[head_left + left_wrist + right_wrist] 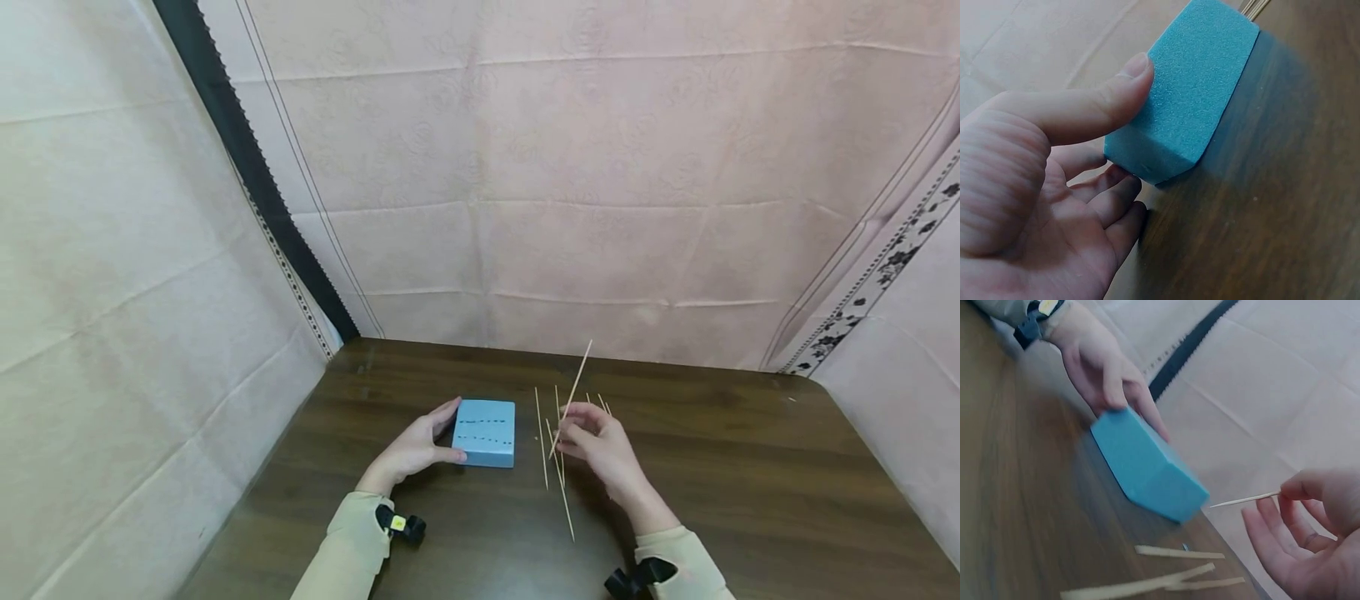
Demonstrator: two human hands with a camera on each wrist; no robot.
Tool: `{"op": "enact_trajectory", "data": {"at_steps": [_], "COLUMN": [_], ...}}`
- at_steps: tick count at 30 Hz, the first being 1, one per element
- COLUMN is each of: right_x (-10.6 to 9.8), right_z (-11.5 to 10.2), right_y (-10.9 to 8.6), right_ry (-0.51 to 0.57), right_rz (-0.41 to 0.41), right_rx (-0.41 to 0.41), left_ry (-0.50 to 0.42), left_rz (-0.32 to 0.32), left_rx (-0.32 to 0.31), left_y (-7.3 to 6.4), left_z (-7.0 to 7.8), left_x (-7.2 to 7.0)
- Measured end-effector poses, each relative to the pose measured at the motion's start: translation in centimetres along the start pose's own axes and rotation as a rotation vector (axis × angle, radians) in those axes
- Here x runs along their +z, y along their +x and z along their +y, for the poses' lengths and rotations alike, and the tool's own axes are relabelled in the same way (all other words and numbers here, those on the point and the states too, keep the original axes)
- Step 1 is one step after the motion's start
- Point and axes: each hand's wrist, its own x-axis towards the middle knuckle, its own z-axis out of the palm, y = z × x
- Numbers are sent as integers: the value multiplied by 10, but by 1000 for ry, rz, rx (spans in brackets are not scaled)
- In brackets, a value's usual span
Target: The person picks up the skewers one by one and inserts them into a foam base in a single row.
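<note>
A light blue foam block (pixel 483 433) with rows of dark marks on its top lies on the table. My left hand (pixel 412 454) holds it by the left side, thumb at the near corner and fingers at the far one; in the left wrist view the thumb (pixel 1097 106) presses on the block's side. To the right of the block, my right hand (pixel 603 454) pinches a thin wooden skewer (pixel 579 377) between thumb and fingers, tilted with its upper end away from me. The right wrist view shows the skewer's pointed tip (pixel 1222 504) apart from the block.
Several loose skewers (pixel 542 450) lie on the brown wooden table (pixel 750 475), between the block and my right hand and beneath that hand. Pale cloth (pixel 600 167) hangs behind the table and at both sides.
</note>
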Motion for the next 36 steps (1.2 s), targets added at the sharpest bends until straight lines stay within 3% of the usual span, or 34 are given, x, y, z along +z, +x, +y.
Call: {"op": "enact_trajectory", "data": {"at_steps": [11,22,36], "right_x": [52,104,135], "right_z": [-2,11,24], "right_y": [9,12,15], "right_ry": [34,81,131], "right_rz": [-4,-67,-80], "right_rx": [-57,-78,-184], "left_ry": [-9,-37,-77], "left_rz": [3,-20,-21], "left_rx": [-5,30,28], "left_y": [-1,-1,0], "left_z": [0,0,-1], "left_x": [-1,-1,-1]}}
